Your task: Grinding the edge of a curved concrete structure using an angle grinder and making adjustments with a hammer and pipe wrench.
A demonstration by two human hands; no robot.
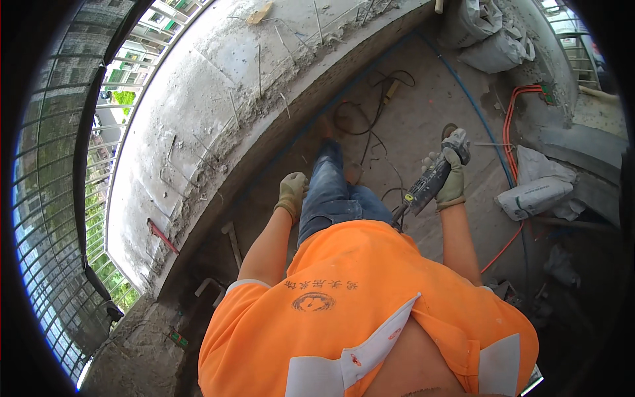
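Observation:
My right hand (452,184), in a pale work glove, is wrapped round an angle grinder (428,187). The grinder has a dark body, a dusty grey head and a small round disc (449,130) at its far end. Its cord end points back toward my waist. My left hand (292,192), gloved as well, is curled closed beside my left thigh, and I see nothing in it. The rough concrete ledge (218,86) with bent rebar sticking out curves along my left, apart from both hands.
Black cable (368,129) lies looped on the concrete floor ahead, by a yellowish-handled tool (391,91). A blue hose (471,99) and orange cables (508,126) run along the right. White sacks (537,192) lie there, with more sacks (496,49) farther off. A hammer-like tool (233,245) lies left.

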